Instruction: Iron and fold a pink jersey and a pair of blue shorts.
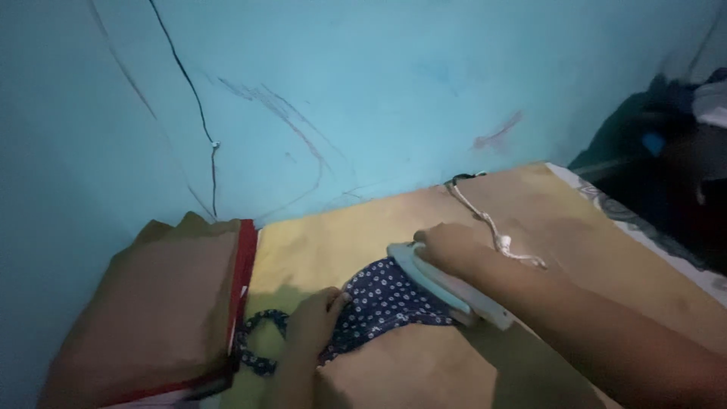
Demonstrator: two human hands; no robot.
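My right hand grips the handle of a pale clothes iron, which rests on a navy cloth with small white dots. My left hand presses flat on the left part of that cloth, fingers spread, just beside the iron's tip. A thin strap of the same cloth loops out to the left. The cloth lies on a tan padded ironing surface. The iron's braided white cord runs back toward the wall.
A brown folded piece with a red edge lies at the left of the surface. A turquoise wall with cracks stands right behind. Dark clothes pile up at the far right, beyond a patterned sheet edge.
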